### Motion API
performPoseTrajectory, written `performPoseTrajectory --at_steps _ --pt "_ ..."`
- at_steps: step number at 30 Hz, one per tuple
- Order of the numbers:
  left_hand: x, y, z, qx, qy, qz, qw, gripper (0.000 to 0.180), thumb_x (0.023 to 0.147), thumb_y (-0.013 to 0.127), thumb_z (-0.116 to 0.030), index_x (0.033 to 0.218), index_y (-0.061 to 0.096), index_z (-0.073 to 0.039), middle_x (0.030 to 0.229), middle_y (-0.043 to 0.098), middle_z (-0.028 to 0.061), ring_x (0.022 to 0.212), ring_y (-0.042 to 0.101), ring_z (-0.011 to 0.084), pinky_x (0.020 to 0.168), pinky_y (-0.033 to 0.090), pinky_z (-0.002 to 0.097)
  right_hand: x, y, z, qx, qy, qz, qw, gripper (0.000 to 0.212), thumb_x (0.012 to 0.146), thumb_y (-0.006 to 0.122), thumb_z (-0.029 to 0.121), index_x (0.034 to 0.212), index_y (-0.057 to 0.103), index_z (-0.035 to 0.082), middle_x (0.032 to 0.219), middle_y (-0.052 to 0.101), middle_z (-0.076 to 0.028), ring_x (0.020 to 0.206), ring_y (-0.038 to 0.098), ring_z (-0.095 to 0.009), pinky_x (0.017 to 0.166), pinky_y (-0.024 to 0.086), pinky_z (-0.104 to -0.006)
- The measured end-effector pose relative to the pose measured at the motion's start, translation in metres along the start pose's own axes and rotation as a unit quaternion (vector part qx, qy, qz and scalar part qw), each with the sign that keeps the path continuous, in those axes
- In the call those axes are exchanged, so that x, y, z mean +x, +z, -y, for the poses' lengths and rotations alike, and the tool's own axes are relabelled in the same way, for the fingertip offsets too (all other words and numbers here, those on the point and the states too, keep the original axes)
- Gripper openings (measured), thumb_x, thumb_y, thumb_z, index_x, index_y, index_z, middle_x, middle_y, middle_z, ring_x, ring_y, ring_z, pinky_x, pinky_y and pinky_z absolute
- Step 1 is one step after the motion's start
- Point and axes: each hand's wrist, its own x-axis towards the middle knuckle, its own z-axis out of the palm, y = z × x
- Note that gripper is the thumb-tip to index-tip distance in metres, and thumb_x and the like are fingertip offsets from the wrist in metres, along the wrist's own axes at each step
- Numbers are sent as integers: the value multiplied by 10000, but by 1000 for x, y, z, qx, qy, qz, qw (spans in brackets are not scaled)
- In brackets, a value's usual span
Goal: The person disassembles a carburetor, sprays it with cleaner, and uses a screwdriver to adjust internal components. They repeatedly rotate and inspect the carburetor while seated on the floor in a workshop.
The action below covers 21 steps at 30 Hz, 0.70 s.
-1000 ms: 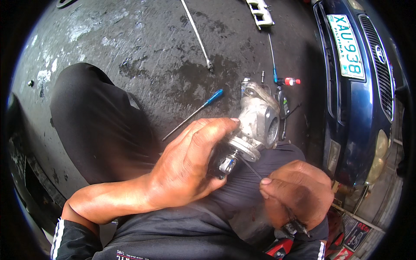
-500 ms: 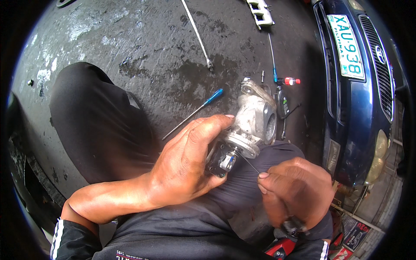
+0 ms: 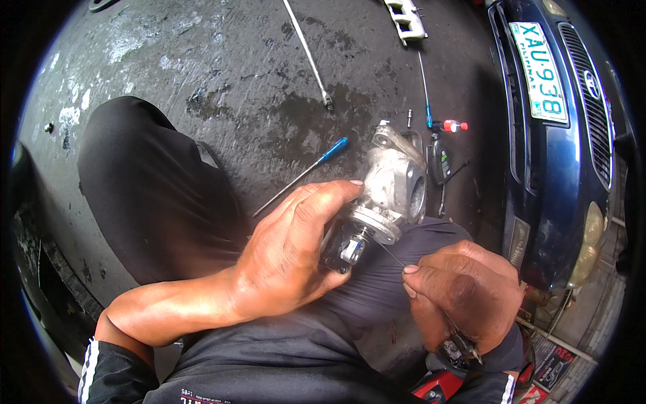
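My left hand [image 3: 286, 252] is wrapped round the lower end of a grey cast-metal valve body [image 3: 393, 178] with a round flange and a side opening. Below the flange, by my fingers, a dark housing [image 3: 336, 249] holds a small shiny fitting [image 3: 353, 250]. In a pinch, my right hand [image 3: 471, 283] holds a thin metal pick [image 3: 396, 256] pointing at the underside of the flange. Whether its tip touches is too small to tell. A dark object [image 3: 461, 348] shows below the right palm, its kind unclear. My trousered leg [image 3: 383, 283] lies beneath.
On the dark, stained floor lie a blue-handled screwdriver [image 3: 333, 148], another [image 3: 428, 116] farther off, a long metal bar [image 3: 306, 50] and a black bottle [image 3: 439, 159]. A pale metal part [image 3: 407, 23] sits at the back. A dark blue car [image 3: 538, 182] stands on the right.
My right hand has shifted slightly right with the pick, and its wrist has turned, showing more of the dark object under the palm. The valve body has moved slightly left.
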Motion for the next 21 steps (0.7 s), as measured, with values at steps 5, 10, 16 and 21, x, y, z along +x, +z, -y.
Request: performPoseTrajectory --at_steps 5,10,16,21 --pt "1 0 1 8 11 -8 1000 1031 758 994 -22 1602 404 24 1467 648 278 1305 716 417 1108 588 483 -2 -2 6 -27 26 -8 999 286 824 868 -73 1030 804 116 868 758 -70 733 772 -240 648 627 -362" --pt "1 -1 0 16 -4 4 1000 1041 756 999 -27 1605 399 23 1470 648 277 1307 712 417 1113 585 484 -1 -1 6 -31 29 -13 999 293 828 868 -71 1035 800 125 866 760 -66 730 774 -243 645 625 -364" --pt "2 -1 0 22 3 -4 1000 1043 748 1001 -25 1605 410 22 1469 648 272 1300 714 412 1108 586 485 -1 1 5 -19 30 -14 999 276 836 860 -69 1033 792 112 858 764 -71 719 772 -247 643 615 -362" --pt "-4 0 -3 20 5 0 1000 1040 718 1001 -14 1595 443 27 1457 656 267 1285 718 418 1092 591 477 -3 2 5 39 45 -17 998 259 835 832 -85 1032 787 75 833 773 -87 717 774 -252 666 616 -366"
